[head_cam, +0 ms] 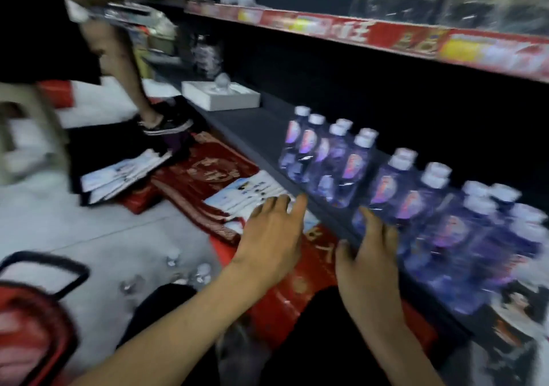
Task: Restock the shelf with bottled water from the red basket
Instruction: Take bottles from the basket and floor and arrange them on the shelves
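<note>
While both hands are empty, I judge the step in hand to be fetching the next bottle. The left hand (273,231) has its fingers straight and spread, tips at the front lip of the shelf (252,127). The right hand (368,269) is loosely spread too and holds nothing. Its fingertips (367,216) are just short of the bottled water (353,165), which stands in rows beyond and to the right of them. The red basket (35,320) lies well behind the left fingers, down past the wrist and forearm.

I would carry each bottle in upright and set it on the bare stretch beyond the left fingertips, snug beside the standing group, without clipping any caps.

Blur smears everything. I cannot tell whether the right fingers touch a bottle, and the basket is cut off, its contents unseen.
</note>
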The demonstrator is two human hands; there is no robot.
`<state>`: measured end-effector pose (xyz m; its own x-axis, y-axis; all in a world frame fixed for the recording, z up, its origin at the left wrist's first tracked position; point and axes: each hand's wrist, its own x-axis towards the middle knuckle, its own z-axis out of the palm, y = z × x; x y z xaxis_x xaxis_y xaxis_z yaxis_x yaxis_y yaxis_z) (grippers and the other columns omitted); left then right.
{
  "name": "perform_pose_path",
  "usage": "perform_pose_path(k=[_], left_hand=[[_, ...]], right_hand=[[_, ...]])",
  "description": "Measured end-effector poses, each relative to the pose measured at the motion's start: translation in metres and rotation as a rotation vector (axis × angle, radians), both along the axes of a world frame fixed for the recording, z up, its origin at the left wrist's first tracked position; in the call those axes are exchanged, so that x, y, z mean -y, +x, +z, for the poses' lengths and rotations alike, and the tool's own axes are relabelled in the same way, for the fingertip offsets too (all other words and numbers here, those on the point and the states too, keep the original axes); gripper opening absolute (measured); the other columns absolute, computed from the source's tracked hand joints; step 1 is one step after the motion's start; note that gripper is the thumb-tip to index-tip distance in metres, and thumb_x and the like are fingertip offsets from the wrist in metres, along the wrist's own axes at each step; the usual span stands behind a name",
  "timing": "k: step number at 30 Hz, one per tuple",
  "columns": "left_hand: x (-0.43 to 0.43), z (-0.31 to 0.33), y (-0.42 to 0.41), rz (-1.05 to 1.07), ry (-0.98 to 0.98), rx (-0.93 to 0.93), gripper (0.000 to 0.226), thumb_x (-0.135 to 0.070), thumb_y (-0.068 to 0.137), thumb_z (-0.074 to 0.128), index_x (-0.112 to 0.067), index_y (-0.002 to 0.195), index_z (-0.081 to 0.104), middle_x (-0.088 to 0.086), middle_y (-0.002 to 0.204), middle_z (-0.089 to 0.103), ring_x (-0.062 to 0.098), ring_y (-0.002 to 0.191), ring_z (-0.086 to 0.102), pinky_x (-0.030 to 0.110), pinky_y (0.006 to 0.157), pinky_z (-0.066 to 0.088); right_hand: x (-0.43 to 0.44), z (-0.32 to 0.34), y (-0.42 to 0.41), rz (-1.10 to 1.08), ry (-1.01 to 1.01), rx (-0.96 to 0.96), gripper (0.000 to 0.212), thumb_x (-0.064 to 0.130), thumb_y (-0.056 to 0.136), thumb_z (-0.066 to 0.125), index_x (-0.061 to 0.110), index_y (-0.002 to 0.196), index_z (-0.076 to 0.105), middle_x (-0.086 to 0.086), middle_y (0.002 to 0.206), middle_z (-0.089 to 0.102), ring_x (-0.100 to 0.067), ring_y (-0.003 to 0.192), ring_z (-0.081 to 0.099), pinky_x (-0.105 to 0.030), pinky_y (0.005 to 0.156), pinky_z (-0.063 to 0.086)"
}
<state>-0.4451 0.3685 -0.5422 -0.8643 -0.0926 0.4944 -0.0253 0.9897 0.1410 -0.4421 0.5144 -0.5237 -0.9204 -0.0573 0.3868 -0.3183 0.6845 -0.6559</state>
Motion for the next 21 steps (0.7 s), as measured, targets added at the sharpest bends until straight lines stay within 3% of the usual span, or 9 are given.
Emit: perform_pose_path(k=[5,9,12,16,21], left_hand=[[0.133,-0.016,0.081,0.358,-0.068,0.048,0.058,-0.022,0.079,0.063,-0.016,0.135,0.047,0.010,0.106,0.062,0.033,0.097,0.059,0.039,0.078,0.049],[0.212,-0.030,0.170,0.620,-0.009,0.120,0.051,-0.024,0.089,0.054,-0.017,0.138,0.040,0.012,0.117,0.058,0.036,0.108,0.054,0.043,0.083,0.046],[0.254,-0.043,0.241,0.791,0.060,0.147,0.045,-0.024,0.093,0.047,-0.016,0.137,0.036,0.014,0.118,0.057,0.037,0.106,0.053,0.044,0.079,0.044],[0.294,-0.083,0.325,1.086,0.261,0.245,0.046,-0.026,0.096,0.047,-0.016,0.139,0.034,0.016,0.123,0.055,0.035,0.108,0.053,0.045,0.080,0.045],[0.322,-0.168,0.401,1.323,0.662,0.378,0.051,-0.020,0.092,0.050,-0.009,0.138,0.034,0.019,0.121,0.056,0.037,0.106,0.055,0.039,0.070,0.040]], right_hand=[[0.130,-0.015,0.004,0.348,0.126,0.041,0.060,0.000,0.081,0.062,0.010,0.138,0.047,-0.019,0.133,0.039,-0.036,0.126,0.043,-0.034,0.110,0.026],[0.228,-0.031,0.040,0.670,0.236,0.055,0.054,0.003,0.085,0.057,0.012,0.137,0.048,-0.019,0.127,0.040,-0.039,0.115,0.050,-0.040,0.101,0.038],[0.293,-0.045,0.079,0.921,0.330,0.044,0.051,0.010,0.092,0.051,0.017,0.141,0.042,-0.012,0.132,0.036,-0.036,0.109,0.055,-0.036,0.090,0.043],[0.366,-0.063,0.137,1.204,0.469,0.026,0.048,0.019,0.096,0.047,0.022,0.142,0.038,-0.006,0.133,0.034,-0.027,0.118,0.049,-0.032,0.088,0.044],[0.441,-0.106,0.197,1.409,0.704,0.092,0.046,0.017,0.092,0.050,0.015,0.138,0.044,-0.015,0.131,0.040,-0.033,0.115,0.054,-0.033,0.092,0.045]])
